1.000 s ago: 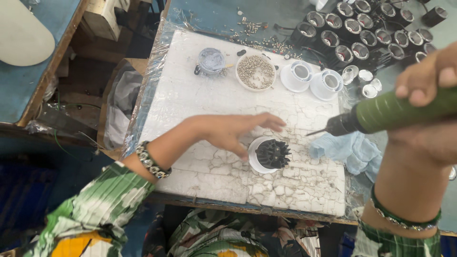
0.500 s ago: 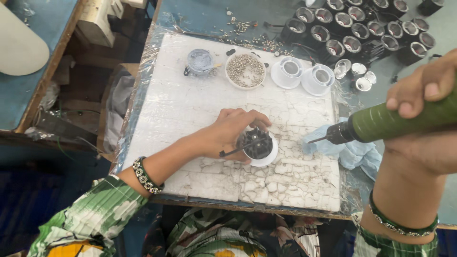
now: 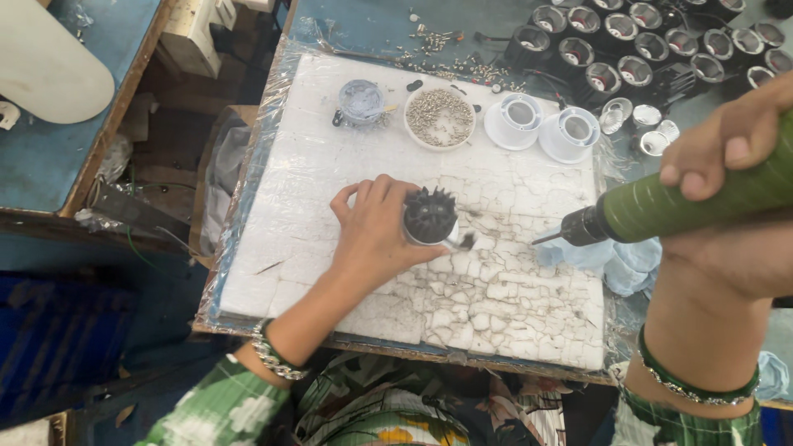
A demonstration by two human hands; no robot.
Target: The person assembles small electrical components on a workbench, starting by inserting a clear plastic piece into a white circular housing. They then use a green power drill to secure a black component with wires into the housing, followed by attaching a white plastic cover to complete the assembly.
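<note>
Black finned part (image 3: 429, 214), round with ribs radiating from its centre, sits in a white cup on the cracked white foam pad (image 3: 314, 165), a little right of the pad's middle. My left hand (image 3: 376, 231) is wrapped around its left side, fingers curled over the rim, pinning it down so it cannot spin or slide. My right hand (image 3: 727, 165) is clenched around the green powered driver (image 3: 686, 202), held nearly level, bit pointing left at the part but apart from it. The tip's exact alignment I cannot judge from this angle.

Foam gives a soft, non-slip seat. A shallow dish of small screws (image 3: 439, 116) lies at the pad's far edge, within easy reach, beside a small blue-grey pot (image 3: 361, 99) and two white housings (image 3: 541, 124). Blue cloth (image 3: 615, 260) lies under the driver. Rows of dark housings (image 3: 644, 49) wait on the bench beyond.
</note>
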